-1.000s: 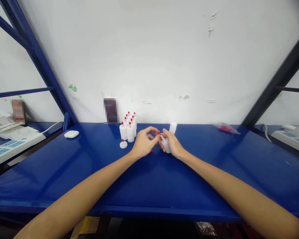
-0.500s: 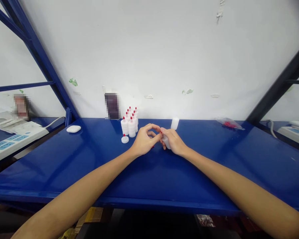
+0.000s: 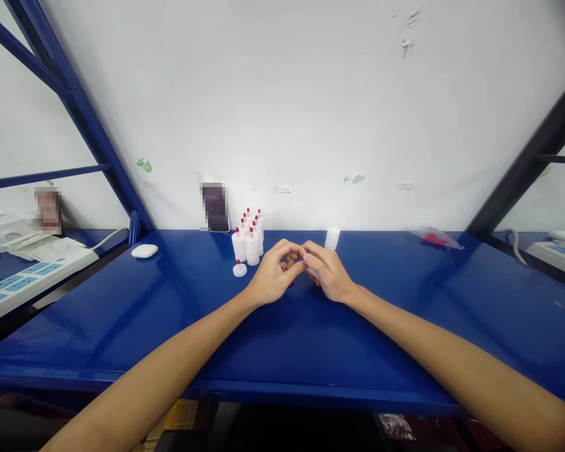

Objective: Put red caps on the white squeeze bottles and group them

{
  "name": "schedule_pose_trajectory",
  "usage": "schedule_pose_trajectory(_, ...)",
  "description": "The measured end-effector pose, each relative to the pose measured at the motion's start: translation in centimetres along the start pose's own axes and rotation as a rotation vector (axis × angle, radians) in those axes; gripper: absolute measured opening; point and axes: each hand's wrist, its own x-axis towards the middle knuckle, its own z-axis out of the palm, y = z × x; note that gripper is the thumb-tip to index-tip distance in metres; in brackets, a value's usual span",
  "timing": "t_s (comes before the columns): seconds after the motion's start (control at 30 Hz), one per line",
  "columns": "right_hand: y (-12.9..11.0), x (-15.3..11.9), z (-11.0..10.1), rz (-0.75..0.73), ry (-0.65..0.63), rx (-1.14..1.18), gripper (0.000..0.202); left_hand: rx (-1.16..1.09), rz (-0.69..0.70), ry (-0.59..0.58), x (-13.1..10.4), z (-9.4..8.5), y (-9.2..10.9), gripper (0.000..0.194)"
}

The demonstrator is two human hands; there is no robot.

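My left hand (image 3: 277, 271) and my right hand (image 3: 328, 271) meet above the middle of the blue table. The right fingers are wrapped round a small white bottle (image 3: 313, 273), mostly hidden by them. My left thumb and index finger are pinched at its top; what they hold is too hidden to make out. A red bit (image 3: 292, 282) shows beneath the left hand. To the left stand several white bottles (image 3: 252, 249) with red tips. A white cap with a red tip (image 3: 240, 270) lies in front of them. Behind my right hand is a white bottle without a tip (image 3: 332, 238).
The blue table (image 3: 245, 351) reaches back to a white wall. A clear bag of red pieces (image 3: 435, 240) lies at the back right. At the left are a white oval case (image 3: 144, 251) and a power strip (image 3: 32, 282). A phone (image 3: 215, 208) leans on the wall.
The view has shifted slightly, so the scene sits lower. My right fingers have closed further over the bottle, which now shows less. Both hands stay together.
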Motion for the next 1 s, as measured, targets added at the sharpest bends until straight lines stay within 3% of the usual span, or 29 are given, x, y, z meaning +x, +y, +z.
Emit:
schedule_pose_trajectory(0.1,-0.1,-0.3,0.0,-0.002,0.030,0.023,0.037,0.063,0.077,0.059,0.0,-1.7,0.9,0.020)
schedule_pose_trajectory(0.17,0.1,-0.4,0.0,0.035,0.031,0.001,0.037,0.197,0.158,0.151,-0.3,-4.1,1.5,0.016)
schedule_pose_trajectory(0.27,0.6,-0.3,0.1,0.079,0.016,-0.026,0.043,0.578,0.294,0.236,-1.1,-8.8,1.6,0.012)
schedule_pose_trajectory(0.37,0.7,-0.1,0.2,0.069,0.047,-0.067,0.044,0.779,0.234,0.217,-2.0,-12.4,0.9,0.009)
schedule_pose_trajectory(0.43,0.5,-0.1,0.3,0.054,0.085,-0.113,0.037,0.850,0.187,0.149,-2.4,-13.7,0.3,0.010)
schedule_pose_trajectory(0.53,0.1,-0.2,0.2,0.050,0.163,-0.140,0.029,0.918,0.154,0.051,-2.4,-14.3,-0.3,0.013)
schedule_pose_trajectory(0.63,0.1,-0.4,-0.2,0.012,0.192,-0.128,0.022,0.936,0.108,0.031,-2.3,-14.3,-0.5,0.018)
schedule_pose_trajectory(0.9,1.2,0.0,-0.1,0.138,0.047,-0.181,0.031,0.942,0.023,-0.049,-2.3,-14.2,-0.8,0.027)
schedule_pose_trajectory(1.0,1.3,0.1,0.1,0.149,-0.015,-0.218,0.031,0.971,0.062,0.012,-2.3,-14.0,-0.7,0.026)
